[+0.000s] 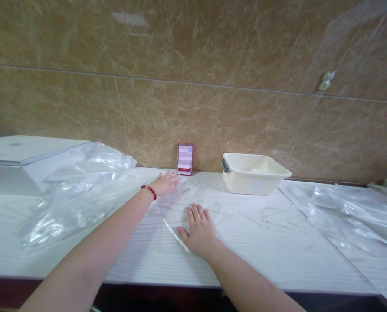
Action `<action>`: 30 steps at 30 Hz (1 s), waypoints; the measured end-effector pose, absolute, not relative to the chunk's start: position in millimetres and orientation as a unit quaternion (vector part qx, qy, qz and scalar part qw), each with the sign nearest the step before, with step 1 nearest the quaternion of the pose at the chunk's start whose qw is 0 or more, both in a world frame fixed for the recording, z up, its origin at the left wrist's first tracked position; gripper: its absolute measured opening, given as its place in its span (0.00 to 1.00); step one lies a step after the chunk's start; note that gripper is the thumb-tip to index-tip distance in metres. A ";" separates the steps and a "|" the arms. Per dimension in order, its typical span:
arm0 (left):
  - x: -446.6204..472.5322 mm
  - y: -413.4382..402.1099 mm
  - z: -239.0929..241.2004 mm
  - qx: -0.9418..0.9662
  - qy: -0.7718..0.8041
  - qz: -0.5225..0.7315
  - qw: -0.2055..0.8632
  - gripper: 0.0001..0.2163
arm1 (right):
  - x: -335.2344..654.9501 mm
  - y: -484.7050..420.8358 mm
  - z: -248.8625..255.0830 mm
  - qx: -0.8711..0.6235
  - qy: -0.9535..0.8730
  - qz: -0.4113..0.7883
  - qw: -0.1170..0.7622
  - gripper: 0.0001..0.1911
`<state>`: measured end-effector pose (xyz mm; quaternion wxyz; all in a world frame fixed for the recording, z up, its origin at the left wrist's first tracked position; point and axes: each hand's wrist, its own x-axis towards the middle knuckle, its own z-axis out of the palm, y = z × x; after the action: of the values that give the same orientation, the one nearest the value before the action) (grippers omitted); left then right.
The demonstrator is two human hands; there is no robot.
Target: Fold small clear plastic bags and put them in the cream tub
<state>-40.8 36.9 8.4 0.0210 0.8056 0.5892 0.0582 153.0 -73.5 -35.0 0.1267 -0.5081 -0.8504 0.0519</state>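
On the white wood-grained table [252, 242], a thin clear plastic sheet or bag [174, 232] lies flat, its outline hard to make out. My right hand [198, 229] rests palm down on it, fingers stretched out and thumb apart. Farther back, my left hand [164, 183] is laid flat with its fingers extended, close to the base of a phone [185, 159] that leans upright against the wall. A dark red bead bracelet [149, 191] circles my left wrist. Neither hand grips anything.
A cream plastic basin [250, 184] with a grey handle stands by the wall. Crumpled clear plastic [79, 195] lies at left beside a white box [14, 173]. More clear plastic [352, 216] is spread at right. Behind rises a brown marble wall [180, 104].
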 end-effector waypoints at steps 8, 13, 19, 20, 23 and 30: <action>-58.5 -3.0 -2.3 0.797 0.592 -0.056 0.100 0.40 | 150.3 -74.5 -32.5 -0.506 -0.846 0.069 0.151 0.34; -63.3 -11.1 -7.6 0.772 0.625 -0.082 0.085 0.42 | 172.6 -54.5 -19.0 -0.527 -0.793 0.084 0.294 0.20; -40.3 -15.3 -4.1 0.782 0.620 -0.032 0.049 0.38 | 229.4 -5.4 11.0 -0.673 -0.704 0.084 0.212 0.15; -32.2 -18.1 -3.3 0.795 0.605 -0.019 0.041 0.38 | 233.0 0.5 15.3 -0.683 -0.708 0.097 0.150 0.15; -5.2 -31.3 -0.8 0.844 0.536 0.007 0.025 0.35 | 233.0 9.5 20.9 -0.676 -0.727 0.123 0.015 0.16; 33.8 -64.3 -1.2 0.925 0.378 0.025 0.021 0.33 | 227.6 -0.4 -0.2 -0.701 -0.703 0.112 0.045 0.22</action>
<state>33.8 -64.3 -1.2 0.0209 0.9251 0.3784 0.0245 227.6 -0.4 -0.2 0.0447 -0.7005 -0.7034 0.1119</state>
